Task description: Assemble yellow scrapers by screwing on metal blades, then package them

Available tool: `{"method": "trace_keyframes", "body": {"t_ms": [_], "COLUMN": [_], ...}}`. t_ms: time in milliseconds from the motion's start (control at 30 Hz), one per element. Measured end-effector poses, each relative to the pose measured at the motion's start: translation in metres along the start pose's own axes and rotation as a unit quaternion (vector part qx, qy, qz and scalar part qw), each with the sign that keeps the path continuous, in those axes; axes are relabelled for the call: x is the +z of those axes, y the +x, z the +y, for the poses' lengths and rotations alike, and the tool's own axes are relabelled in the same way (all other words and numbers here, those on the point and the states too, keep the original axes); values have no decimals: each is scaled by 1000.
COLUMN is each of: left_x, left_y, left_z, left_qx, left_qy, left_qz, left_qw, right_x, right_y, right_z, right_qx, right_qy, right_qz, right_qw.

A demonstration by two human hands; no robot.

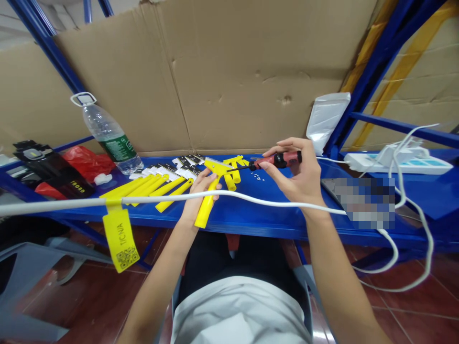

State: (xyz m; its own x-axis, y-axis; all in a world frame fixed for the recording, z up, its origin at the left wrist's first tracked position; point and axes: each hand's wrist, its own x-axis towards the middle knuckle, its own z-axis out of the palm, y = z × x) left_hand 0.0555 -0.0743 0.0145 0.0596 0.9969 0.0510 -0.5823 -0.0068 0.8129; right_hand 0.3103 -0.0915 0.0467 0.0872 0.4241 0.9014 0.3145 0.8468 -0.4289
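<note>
Your left hand (197,193) was wrapped around the yellow scraper (205,210), raised just above the near part of the blue counter (258,222) with its head up and handle slanting down toward you. Your right hand (303,177) gripped the red-and-black screwdriver (278,160), its shaft running nearly level to the scraper's neck; whether the tip was seated could not be made out. The step, seemingly driving a screw, called for a firm left hold, a shaft square to the screw, and steady pressure while turning, since a slip could have sent the tip toward your left fingers. The small loose pieces (257,177) beyond, probably screws, were best left undisturbed.
</note>
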Motion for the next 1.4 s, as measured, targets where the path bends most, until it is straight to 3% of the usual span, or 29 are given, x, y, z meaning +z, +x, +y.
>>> {"method": "trace_keyframes", "body": {"t_ms": [233,467,667,967,1167,1400], "left_x": [0,-2,0,1,1,2], "left_y": [0,4,2,0,0,-1], "left_z": [-1,1,0,1,2,1], "left_qx": [11,-10,0,-7,-6,-5], "left_qy": [3,-4,-2,-7,-9,-11], "left_qz": [0,-4,9,10,17,12], "left_qw": [1000,1000,1000,1000,1000,1000], "right_x": [-3,-3,-1,-1,-2,-1], "right_y": [-3,-1,0,-1,-1,0], "right_z": [5,7,5,2,-1,-1], "right_qx": [19,-22,9,-1,1,-18], "right_qy": [84,-4,88,35,103,12], "right_qz": [-81,-8,-69,-37,-96,-34], "right_qw": [993,1000,994,999,990,999]}}
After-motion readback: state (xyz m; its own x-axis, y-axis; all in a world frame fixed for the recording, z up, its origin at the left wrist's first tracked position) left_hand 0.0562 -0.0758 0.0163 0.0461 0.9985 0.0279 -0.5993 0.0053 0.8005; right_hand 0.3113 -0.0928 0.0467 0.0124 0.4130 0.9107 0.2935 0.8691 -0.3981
